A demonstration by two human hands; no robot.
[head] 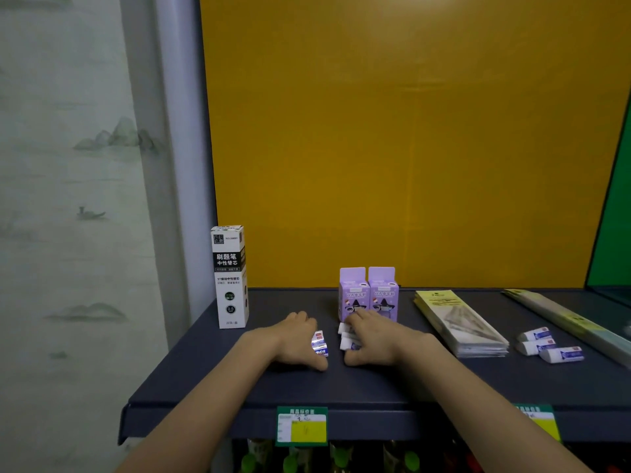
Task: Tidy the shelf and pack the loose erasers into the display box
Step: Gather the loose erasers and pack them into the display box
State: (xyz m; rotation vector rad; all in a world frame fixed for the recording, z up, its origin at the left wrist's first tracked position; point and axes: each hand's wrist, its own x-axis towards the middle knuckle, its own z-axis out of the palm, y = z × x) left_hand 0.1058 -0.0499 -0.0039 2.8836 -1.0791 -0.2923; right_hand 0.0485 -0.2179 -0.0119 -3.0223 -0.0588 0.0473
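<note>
On the dark shelf [392, 380], my left hand [296, 341] rests palm down with its fingers curled over a few white erasers with blue printed sleeves [320, 343]. My right hand [374, 337] lies just to the right, its fingers over several more white erasers [345, 340]. Both hands cover the erasers; whether they grip them I cannot tell. Three loose erasers [546, 344] lie at the right of the shelf. Two purple boxes [368, 293] stand upright side by side just behind my right hand. No display box is identifiable.
A tall white refill box [230, 278] stands at the shelf's left rear. A stack of flat plastic-wrapped packets [461, 322] lies right of the purple boxes, and longer packets [573, 319] lie at far right. Yellow back panel [409, 131]; price tags [302, 425] on the front edge.
</note>
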